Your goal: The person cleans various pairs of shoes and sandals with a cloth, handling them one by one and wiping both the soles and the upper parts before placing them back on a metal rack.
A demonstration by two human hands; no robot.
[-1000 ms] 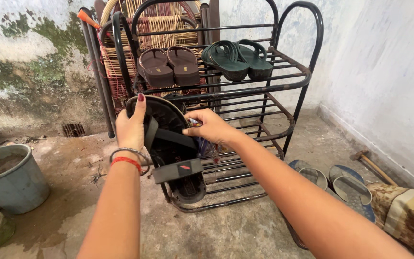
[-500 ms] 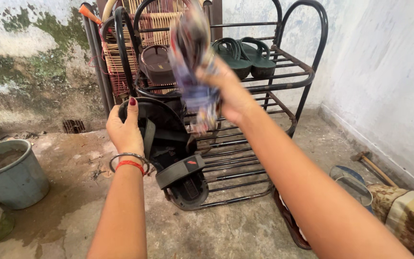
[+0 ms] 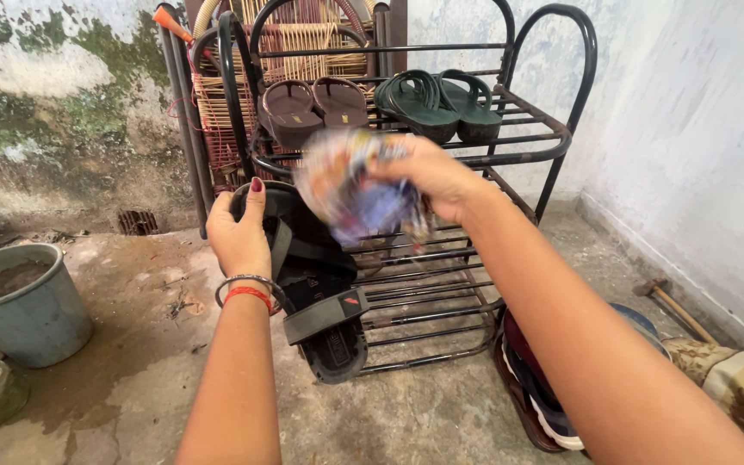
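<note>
Before the black metal shoe rack [image 3: 553, 138], the person's left hand [image 3: 241, 232] holds a black strapped sandal [image 3: 320, 293] upright by its upper end, fingers curled behind the sole and the thumb laid along the front edge; the grip is closed firmly on it. The sandal's lower end hangs near the rack's bottom rails, just above the concrete floor [image 3: 406, 413].

The right hand [image 3: 437, 176] has come down from where it was half a second ago, when it was raised high in front of the top shelf; now it sits level with the middle rails, and the colourful cloth [image 3: 350, 185] bunched in its closed fingers is blurred by motion (its pattern cannot be made out). A second ago that cloth was pressed against the sandal, so it has swung up and back down towards the sandal's upper part. The sandal itself has hardly moved.

On the top shelf rest brown slippers [image 3: 312, 108] and green slippers [image 3: 441, 103], untouched. A grey bucket [image 3: 27, 301] stands well off to the left.
</note>
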